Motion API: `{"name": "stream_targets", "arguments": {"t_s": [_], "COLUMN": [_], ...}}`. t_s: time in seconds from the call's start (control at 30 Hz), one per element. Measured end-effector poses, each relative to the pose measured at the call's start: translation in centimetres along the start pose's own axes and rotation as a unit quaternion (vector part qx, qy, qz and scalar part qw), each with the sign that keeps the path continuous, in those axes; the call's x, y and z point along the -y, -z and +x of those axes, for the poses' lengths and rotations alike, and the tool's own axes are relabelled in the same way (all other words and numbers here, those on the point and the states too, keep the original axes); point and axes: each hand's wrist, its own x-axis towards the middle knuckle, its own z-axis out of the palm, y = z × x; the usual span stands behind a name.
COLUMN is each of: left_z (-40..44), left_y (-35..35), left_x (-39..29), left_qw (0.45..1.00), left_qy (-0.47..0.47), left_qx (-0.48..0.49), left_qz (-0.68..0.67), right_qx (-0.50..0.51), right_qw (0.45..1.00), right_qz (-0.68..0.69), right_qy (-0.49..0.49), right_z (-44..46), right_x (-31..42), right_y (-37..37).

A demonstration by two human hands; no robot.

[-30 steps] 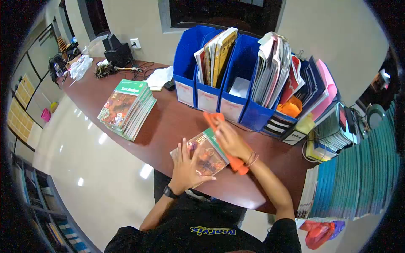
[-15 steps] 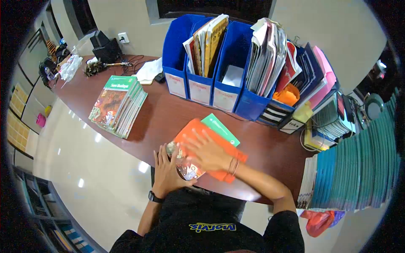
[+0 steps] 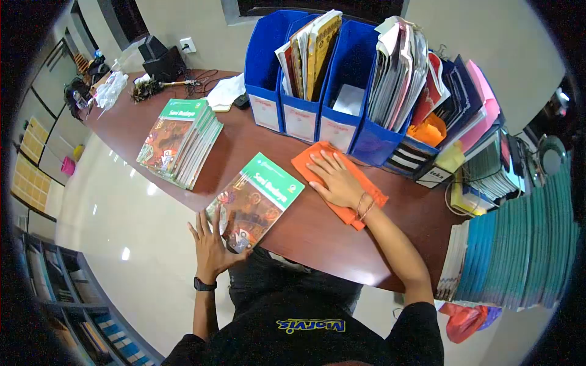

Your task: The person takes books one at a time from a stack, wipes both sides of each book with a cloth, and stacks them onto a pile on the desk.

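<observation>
A book with a green and brown cover (image 3: 256, 198), titled "Seni Budaya", lies face up at a slant near the table's front edge. My left hand (image 3: 210, 249), with fingers spread, rests against its lower left corner, the thumb along the bottom edge. To the right of the book, my right hand (image 3: 337, 181) lies flat with outstretched fingers on a folded orange cloth (image 3: 365, 194) on the tabletop. Cloth and book are apart. A stack of similar books (image 3: 180, 143) stands to the left.
Blue magazine holders (image 3: 267, 113) with papers and books line the back of the brown table (image 3: 329, 259). A tall stack of teal books (image 3: 519, 250) stands at the right edge. Cables, white paper (image 3: 224, 91) and a plastic bag (image 3: 112, 90) lie at the far left.
My right hand has moved the orange cloth off the book to the right, uncovering the cover. The left hand and the book have shifted a little left, and the camera view has moved slightly.
</observation>
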Motion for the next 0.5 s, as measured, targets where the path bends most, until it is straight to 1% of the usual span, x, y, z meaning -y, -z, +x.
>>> {"name": "stream_targets", "arguments": {"t_s": [0.03,0.17,0.2,0.27,0.33,0.37,0.43,0.5], "left_z": [-0.1,-0.5,-0.5,-0.9,-1.0,-1.2,-0.6,-0.2], "left_y": [0.4,2.7,2.2,-0.4,-1.4,-1.7,-0.2,0.8], "left_x": [0.1,-0.6,-0.3,1.7,2.5,3.0,1.9,0.9], "left_qw": [1.000,0.990,0.990,0.985,0.975,0.976,0.976,0.961], "left_qy": [-0.001,-0.134,-0.135,-0.168,-0.200,-0.199,-0.120,-0.040], "left_qx": [0.000,-0.021,-0.023,-0.045,-0.066,-0.067,-0.081,-0.095], "left_qz": [0.002,0.032,0.031,-0.018,-0.065,-0.065,-0.162,-0.256], "right_qx": [-0.002,-0.009,-0.010,-0.009,-0.008,-0.008,-0.013,-0.017], "right_qw": [1.000,1.000,1.000,1.000,1.000,1.000,1.000,1.000], "right_qz": [0.002,-0.007,-0.009,-0.008,-0.006,-0.006,-0.001,0.005], "right_qy": [-0.001,0.008,0.010,0.008,0.007,0.008,0.012,0.016], "right_z": [0.0,0.1,0.2,0.1,0.1,0.1,0.1,0.2], "right_x": [0.1,0.1,0.0,0.1,0.3,0.3,0.2,0.1], "right_y": [-0.1,0.3,0.4,0.5,0.5,0.5,0.4,0.4]}}
